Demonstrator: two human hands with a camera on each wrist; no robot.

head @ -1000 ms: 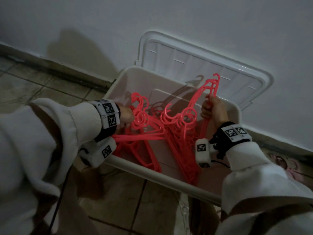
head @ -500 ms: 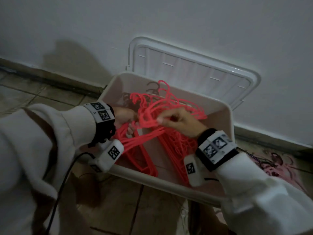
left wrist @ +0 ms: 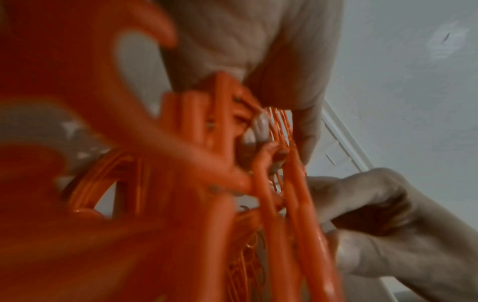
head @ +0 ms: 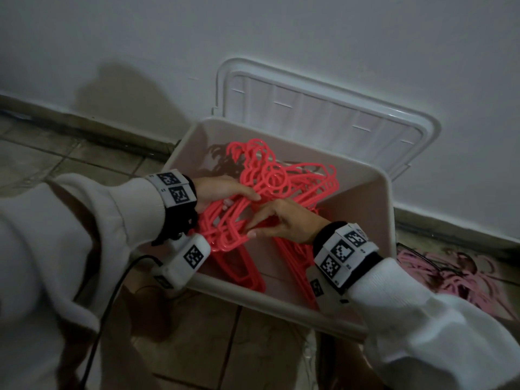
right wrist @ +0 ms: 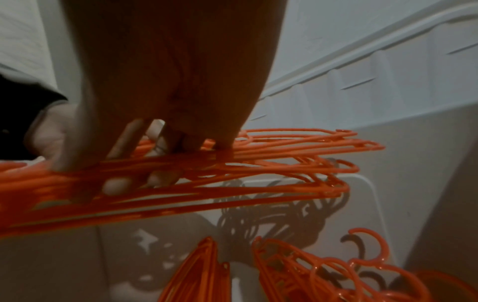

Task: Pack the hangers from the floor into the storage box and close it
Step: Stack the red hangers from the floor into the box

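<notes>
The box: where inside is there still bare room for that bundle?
Bare bottom shows in the storage box at its far left corner, beside the left hand, and along the right wall. The near half is crowded with red hangers already laid; both hands, right hand included, hold the bundle mid-box.

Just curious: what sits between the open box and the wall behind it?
In the head view, the white lid stands between the storage box and the wall, leaning back against it.

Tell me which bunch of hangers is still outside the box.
The pale pink pile on the floor right of the storage box. The red bunch is held over the box by both hands; other red ones lie inside.
</notes>
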